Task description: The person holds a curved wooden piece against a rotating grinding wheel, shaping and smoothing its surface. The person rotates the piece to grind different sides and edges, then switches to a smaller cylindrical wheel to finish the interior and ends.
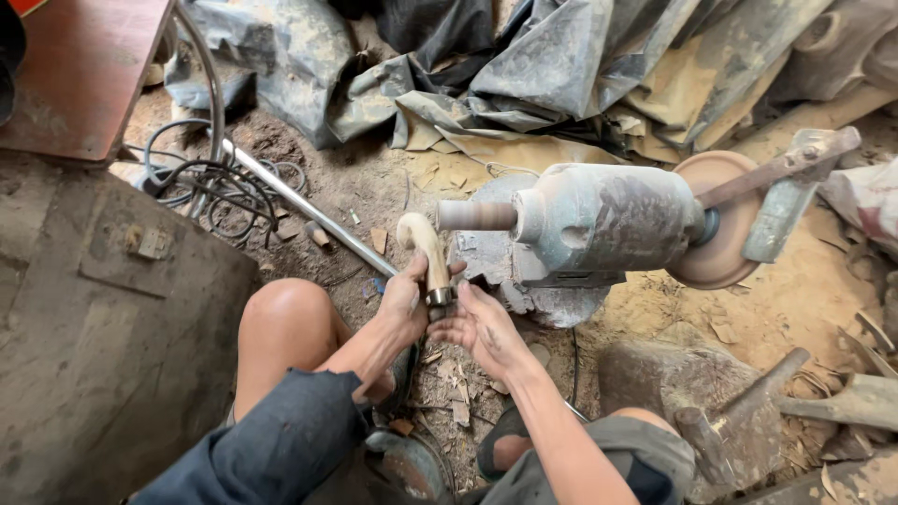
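Left hand (404, 304) is gripping a curved pale wooden handle (426, 245) w/ a metal ring (440, 297) at its base; right hand (482, 325) is cupping loosely under the ring, touching it. Handle is sitting just beside the grinder's (599, 220) drum (475, 215), not touching. Wood is looking shaped & smooth already; the ring end looks to be what's left.
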